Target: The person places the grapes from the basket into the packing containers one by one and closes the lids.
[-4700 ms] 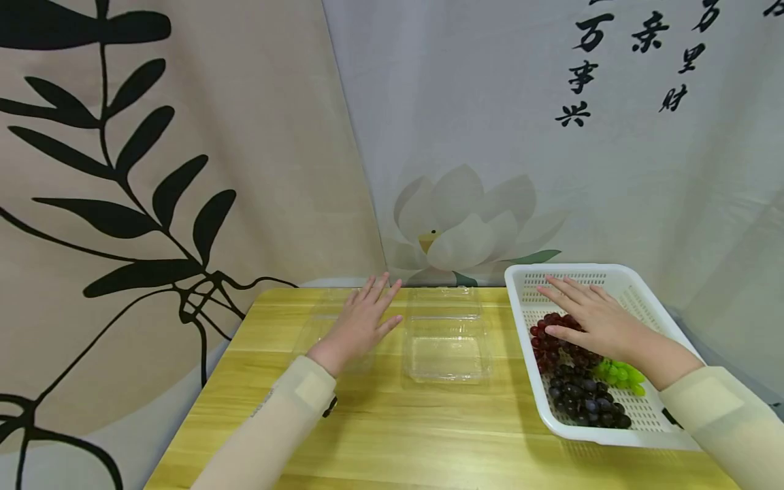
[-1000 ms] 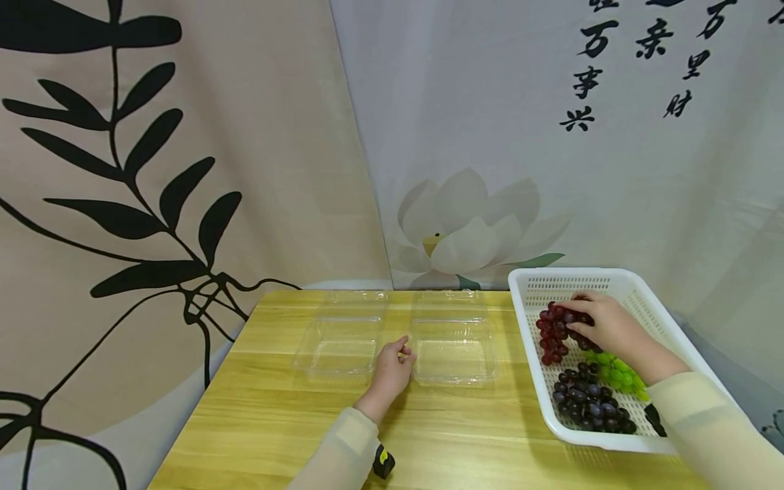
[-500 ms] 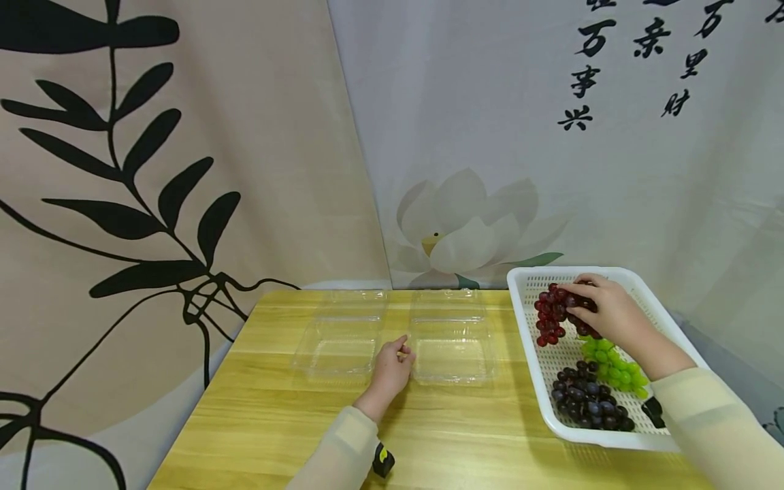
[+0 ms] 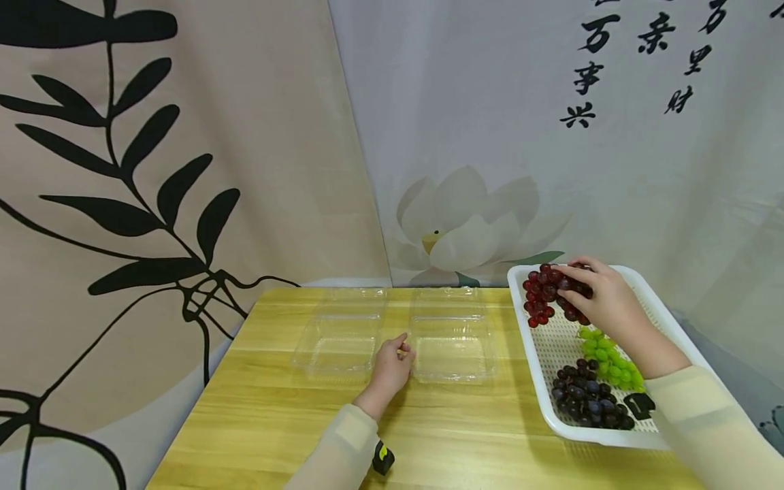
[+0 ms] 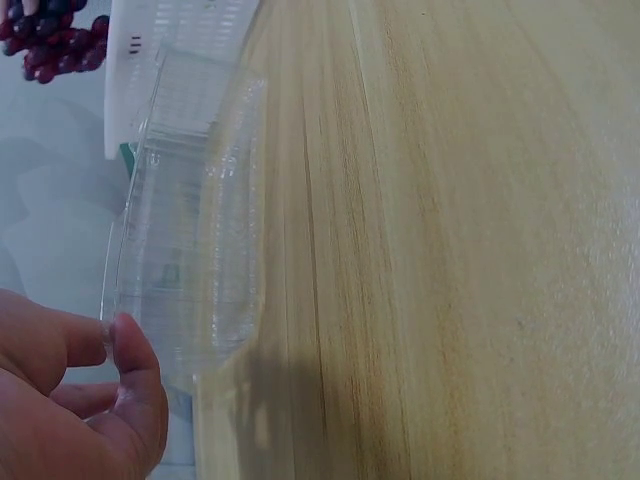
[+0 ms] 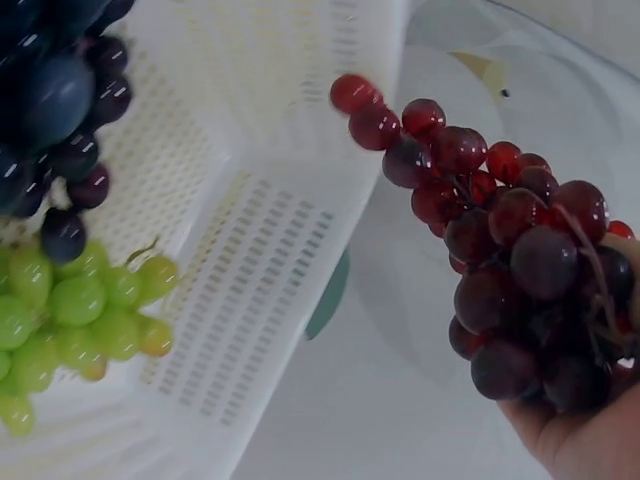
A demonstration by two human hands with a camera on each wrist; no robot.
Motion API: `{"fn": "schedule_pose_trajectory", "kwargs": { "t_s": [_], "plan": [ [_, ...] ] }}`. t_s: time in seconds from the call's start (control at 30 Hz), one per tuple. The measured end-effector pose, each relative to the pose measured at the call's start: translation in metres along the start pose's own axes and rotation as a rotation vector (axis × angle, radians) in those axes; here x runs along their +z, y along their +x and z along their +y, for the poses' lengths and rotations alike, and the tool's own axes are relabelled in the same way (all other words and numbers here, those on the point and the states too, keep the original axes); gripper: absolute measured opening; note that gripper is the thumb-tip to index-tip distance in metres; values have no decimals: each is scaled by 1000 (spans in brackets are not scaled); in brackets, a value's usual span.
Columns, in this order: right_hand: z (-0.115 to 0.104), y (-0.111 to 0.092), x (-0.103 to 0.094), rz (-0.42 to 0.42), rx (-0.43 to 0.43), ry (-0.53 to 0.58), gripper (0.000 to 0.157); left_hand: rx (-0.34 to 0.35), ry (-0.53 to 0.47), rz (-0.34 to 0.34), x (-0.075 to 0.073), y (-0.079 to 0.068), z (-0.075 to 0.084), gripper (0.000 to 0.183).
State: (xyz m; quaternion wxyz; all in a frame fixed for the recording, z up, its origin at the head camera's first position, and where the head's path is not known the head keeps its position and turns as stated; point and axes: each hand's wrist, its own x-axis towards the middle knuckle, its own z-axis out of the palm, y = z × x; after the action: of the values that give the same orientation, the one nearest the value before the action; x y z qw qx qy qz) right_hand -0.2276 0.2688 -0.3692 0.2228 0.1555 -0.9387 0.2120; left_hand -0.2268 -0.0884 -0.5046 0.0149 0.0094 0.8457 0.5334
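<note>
The wood-grain table (image 4: 294,435) stands before printed cloth (image 4: 275,136) bearing black leaves (image 4: 147,275), a pale lotus (image 4: 471,238) and dark characters (image 4: 588,79). The left hand (image 4: 392,369) pinches the edge of a clear container (image 4: 452,357) on it; the right hand (image 4: 606,299) grips red grapes (image 4: 539,292) above the white basket (image 4: 539,388).

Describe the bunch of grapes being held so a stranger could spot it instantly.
At the right of the wooden table sits a white slotted basket. Near its far left corner, the person's right hand grips the red grapes. Their deep red sets them apart from the bright green grapes and the near-black grapes, both lying in the basket.
</note>
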Motion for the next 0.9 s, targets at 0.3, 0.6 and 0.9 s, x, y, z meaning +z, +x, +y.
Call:
{"fn": "schedule_pose_trajectory", "kwargs": {
  "t_s": [0.3, 0.6, 0.9],
  "plan": [
    [-21, 10, -2, 61, -39, 27, 31, -3, 3, -5, -1, 0, 1, 49],
    [-36, 18, -7, 72, -41, 41, 34, -2, 5, -4, 0, -1, 0, 48],
    [-56, 23, -3, 64, -54, 128, 32, -1, -8, 2, 1, 0, 0, 49]
  ]
}}
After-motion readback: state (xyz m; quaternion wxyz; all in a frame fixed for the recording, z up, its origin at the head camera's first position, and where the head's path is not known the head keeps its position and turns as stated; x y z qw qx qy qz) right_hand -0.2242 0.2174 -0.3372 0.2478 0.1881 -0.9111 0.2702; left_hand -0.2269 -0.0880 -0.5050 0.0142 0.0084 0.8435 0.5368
